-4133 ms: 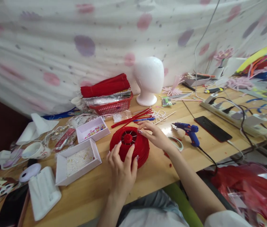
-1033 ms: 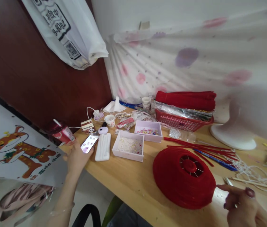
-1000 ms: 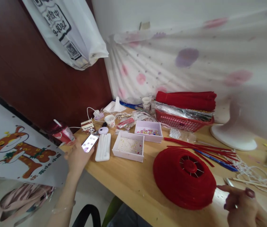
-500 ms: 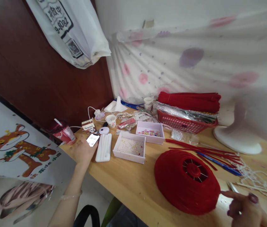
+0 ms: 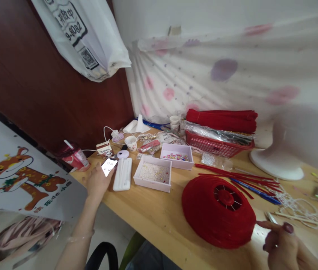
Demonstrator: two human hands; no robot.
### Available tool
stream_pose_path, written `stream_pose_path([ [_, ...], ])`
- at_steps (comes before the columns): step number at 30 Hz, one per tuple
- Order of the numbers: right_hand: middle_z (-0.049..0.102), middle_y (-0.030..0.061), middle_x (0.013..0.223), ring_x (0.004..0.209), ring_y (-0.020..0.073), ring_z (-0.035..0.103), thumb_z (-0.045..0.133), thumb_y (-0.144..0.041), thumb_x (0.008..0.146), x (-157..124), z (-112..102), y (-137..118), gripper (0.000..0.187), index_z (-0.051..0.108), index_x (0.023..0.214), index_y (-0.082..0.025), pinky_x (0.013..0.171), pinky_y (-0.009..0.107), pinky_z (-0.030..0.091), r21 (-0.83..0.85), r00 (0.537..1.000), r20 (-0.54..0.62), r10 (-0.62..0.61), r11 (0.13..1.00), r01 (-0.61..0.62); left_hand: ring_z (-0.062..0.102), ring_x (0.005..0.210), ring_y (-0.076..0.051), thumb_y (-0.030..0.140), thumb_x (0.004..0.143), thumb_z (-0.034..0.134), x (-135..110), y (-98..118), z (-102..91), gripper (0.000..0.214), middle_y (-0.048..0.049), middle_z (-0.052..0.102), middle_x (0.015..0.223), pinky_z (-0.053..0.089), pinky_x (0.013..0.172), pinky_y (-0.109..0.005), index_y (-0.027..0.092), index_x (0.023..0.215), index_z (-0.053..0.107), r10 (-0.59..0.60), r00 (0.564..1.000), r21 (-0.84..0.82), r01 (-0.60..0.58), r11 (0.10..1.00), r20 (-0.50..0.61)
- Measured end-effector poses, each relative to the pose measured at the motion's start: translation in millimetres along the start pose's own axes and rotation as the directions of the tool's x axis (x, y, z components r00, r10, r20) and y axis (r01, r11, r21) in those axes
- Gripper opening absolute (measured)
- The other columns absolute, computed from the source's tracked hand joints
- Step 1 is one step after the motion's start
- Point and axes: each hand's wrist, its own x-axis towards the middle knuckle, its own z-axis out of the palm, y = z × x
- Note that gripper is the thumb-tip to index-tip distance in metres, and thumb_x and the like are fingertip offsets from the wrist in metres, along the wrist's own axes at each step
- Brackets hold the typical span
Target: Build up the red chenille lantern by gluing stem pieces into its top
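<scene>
My left hand (image 5: 97,183) grips a lit rectangular phone (image 5: 109,167); my right hand (image 5: 282,242) points, hold unclear. The velvety red dome (image 5: 208,213) looks covered, top open.

Left of your right hand (image 5: 282,240), the dome (image 5: 212,215) is deep red; beyond that hand, you have a blue pen (image 5: 256,191) and red strips (image 5: 217,169). Right of your left hand (image 5: 98,184), the case (image 5: 122,174) is white, the trays (image 5: 152,184) pale lilac; left of that hand, orange giraffes (image 5: 15,176) pattern a white panel (image 5: 57,161)
</scene>
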Motion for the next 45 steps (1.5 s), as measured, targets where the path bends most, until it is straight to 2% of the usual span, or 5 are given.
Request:
stream_pose_path([
  [9,0.056,0.0037,0.059,0.055,0.0196,0.052,0.039,-0.073,0.092,4,3,8,0.066,0.069,0.076,-0.017,0.059,0.035,0.040,0.041,0.998,-0.023,-0.059,0.997,0.060,0.066,0.065,-0.021,0.053,0.088,0.048,-60,48,-55.8,0.034,-0.0044,0.074,0.082,0.053,0.067,-0.031,0.023,0.090,0.064,0.330,0.920,-0.593,-0.147,0.792,0.213],
  [15,0.066,0.0168,0.110,0.105,0.0335,0.059,0.041,-0.065,0.095,11,15,20,0.058,0.067,0.109,-0.016,0.087,0.047,0.045,-0.012,0.958,-0.001,-0.288,0.958,0.288,0.035,0.028,-0.009,0.068,0.091,0.051,-152,107,-10.7,0.055,0.0091,0.036,0.034,0.023,0.034,-0.019,0.020,0.065,0.058,0.642,0.600,-0.852,0.137,0.505,0.477],
  [21,0.068,0.0114,0.101,0.095,0.0287,0.063,0.037,-0.053,0.100,7,25,24,0.042,0.064,0.109,-0.021,0.083,0.044,0.048,-0.018,0.960,0.131,-0.248,0.967,0.253,0.019,0.017,-0.005,0.097,0.076,0.020,-156,124,-5.8,0.087,0.0026,0.020,0.020,0.016,0.027,-0.022,0.024,0.028,0.020,0.917,0.331,-0.862,0.506,0.027,0.223],
  [29,0.065,0.0107,0.100,0.097,0.0280,0.062,0.032,-0.052,0.102,6,26,26,0.044,0.063,0.108,-0.022,0.088,0.046,0.049,-0.057,0.964,0.171,-0.202,0.975,0.214,0.003,0.017,-0.003,0.065,0.101,0.002,-151,155,-8.1,0.077,0.0071,0.005,0.021,0.005,0.028,-0.017,0.020,0.041,0.015,0.931,0.359,-0.513,0.786,-0.344,-0.074],
  [45,0.067,0.0092,0.101,0.097,0.0261,0.064,0.033,-0.051,0.103,4,26,25,0.042,0.065,0.110,-0.025,0.086,0.042,0.053,-0.051,0.968,0.162,-0.192,0.978,0.203,0.003,0.034,-0.006,0.075,0.092,0.035,-134,154,-21.2,0.073,0.0119,0.010,0.042,0.008,0.037,-0.023,0.026,0.138,0.062,0.949,0.286,-0.431,0.879,-0.204,0.133],
])
